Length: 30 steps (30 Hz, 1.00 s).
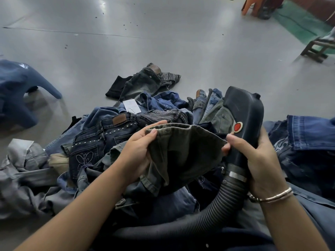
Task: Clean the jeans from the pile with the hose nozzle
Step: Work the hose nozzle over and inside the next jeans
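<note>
We see a garment workshop floor, smooth grey concrete floor (163, 33), a heaped pile of jeans (126, 124), low plastic stools (23, 91), an industrial ribbed hose (208, 211)

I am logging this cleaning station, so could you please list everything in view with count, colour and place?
olive jeans: one, olive green, stretched between both hands, centre
hose nozzle: one, black with red button, right of centre
ribbed hose: one, dark grey, running down from the nozzle
jeans pile: many, blue, black and grey, on the floor
separate jeans: one, faded dark, beyond the pile
plastic stool: one, blue, left
floor: grey
left hand: gripping the olive hem
right hand: holding nozzle, fingers pinching the hem
bracelet: right wrist
</note>
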Each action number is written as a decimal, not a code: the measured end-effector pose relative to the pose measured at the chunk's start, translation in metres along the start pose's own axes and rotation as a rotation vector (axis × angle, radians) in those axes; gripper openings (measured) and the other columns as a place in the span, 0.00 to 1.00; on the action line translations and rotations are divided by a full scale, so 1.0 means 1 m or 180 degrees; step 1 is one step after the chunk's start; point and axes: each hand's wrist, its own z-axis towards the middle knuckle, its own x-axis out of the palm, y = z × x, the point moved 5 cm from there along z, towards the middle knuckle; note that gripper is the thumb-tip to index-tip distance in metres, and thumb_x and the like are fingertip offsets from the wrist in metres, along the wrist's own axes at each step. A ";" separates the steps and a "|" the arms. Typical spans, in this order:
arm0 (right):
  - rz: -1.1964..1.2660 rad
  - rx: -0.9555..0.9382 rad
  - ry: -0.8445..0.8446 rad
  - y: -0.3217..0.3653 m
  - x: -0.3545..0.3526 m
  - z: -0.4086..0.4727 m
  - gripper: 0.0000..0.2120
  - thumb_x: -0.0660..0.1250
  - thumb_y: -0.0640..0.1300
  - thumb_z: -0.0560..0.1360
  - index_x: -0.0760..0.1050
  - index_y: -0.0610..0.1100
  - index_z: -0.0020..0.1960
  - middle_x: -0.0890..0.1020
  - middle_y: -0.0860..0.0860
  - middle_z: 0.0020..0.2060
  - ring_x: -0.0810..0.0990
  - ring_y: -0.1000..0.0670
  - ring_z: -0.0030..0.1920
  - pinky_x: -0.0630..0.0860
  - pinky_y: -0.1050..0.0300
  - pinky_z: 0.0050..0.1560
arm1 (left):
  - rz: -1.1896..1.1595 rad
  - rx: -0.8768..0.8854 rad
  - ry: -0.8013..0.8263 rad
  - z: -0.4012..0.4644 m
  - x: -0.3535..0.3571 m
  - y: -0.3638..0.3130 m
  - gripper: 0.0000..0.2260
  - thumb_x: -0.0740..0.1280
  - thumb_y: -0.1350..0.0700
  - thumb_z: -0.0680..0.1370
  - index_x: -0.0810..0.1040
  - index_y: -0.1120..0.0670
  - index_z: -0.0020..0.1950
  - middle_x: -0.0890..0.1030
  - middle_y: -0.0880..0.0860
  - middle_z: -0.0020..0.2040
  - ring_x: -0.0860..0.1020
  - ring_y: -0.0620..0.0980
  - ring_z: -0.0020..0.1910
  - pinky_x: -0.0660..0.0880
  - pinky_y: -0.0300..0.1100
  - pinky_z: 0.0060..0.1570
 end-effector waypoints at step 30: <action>0.0366 0.0583 0.0164 -0.034 0.045 -0.008 0.18 0.67 0.53 0.68 0.72 0.46 0.55 0.80 0.51 0.33 0.77 0.50 0.25 0.76 0.58 0.26 | 0.0613 0.0177 -0.0008 -0.012 0.028 0.020 0.24 0.51 0.74 0.79 0.75 0.52 0.64 0.83 0.52 0.57 0.80 0.50 0.59 0.76 0.42 0.59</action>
